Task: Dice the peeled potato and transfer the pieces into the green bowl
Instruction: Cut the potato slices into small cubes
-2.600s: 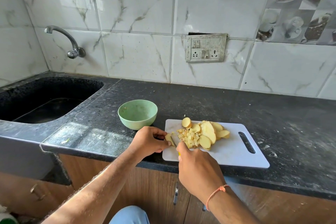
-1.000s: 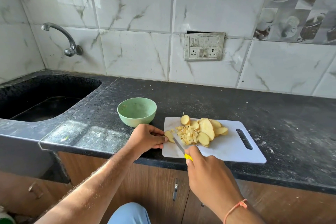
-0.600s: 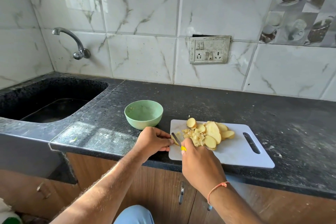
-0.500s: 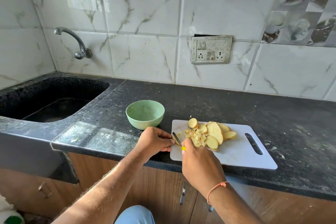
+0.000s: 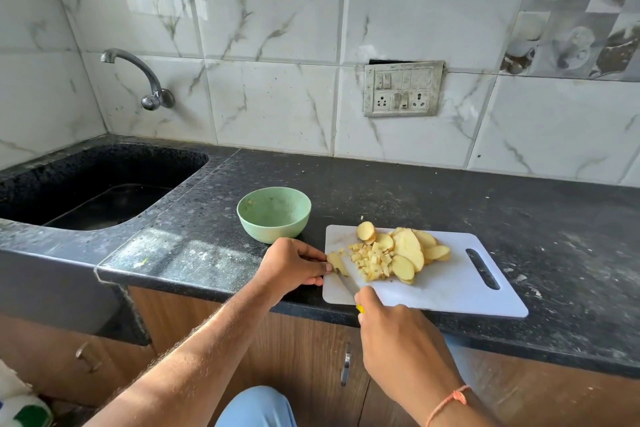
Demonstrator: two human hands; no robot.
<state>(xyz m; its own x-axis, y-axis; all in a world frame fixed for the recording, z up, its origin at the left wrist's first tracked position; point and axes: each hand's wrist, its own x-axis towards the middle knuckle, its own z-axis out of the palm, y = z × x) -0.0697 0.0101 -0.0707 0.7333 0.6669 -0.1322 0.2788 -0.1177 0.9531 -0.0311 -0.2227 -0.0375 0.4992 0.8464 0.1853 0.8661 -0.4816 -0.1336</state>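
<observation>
A person stands at a dark speckled kitchen surface (image 5: 450, 198), seen from a head-worn camera looking down at two bare forearms. A white cutting board (image 5: 450, 288) lies near the front edge of the surface, its handle slot toward the right.

The left hand (image 5: 291, 265) rests at the board's left edge, its fingers curled, and its fingertips pinch a small potato piece (image 5: 336, 262) against the board. The right hand (image 5: 398, 333) is lower in view, its fingers wrapped round the yellow handle of a knife (image 5: 348, 284); only a sliver of the handle shows. The blade slants up and left across the board, its tip just beside the held piece.

To the right of that piece lies a small heap of diced potato cubes (image 5: 372, 262), and beyond them a loose stack of potato slices (image 5: 408, 248) overlapping one another near the middle of the board.

The green bowl (image 5: 273, 213) stands on the surface just behind the left hand and just left of the board's far corner. A few tiny bits cling to its inner wall.

A black sink (image 5: 104, 184) is sunk into the surface at the left, with a metal tap (image 5: 138, 76) on the marbled wall tiles above it. A switch and socket plate (image 5: 403, 88) is set into the wall behind the board. An orange thread bracelet (image 5: 446, 402) circles the right wrist.
</observation>
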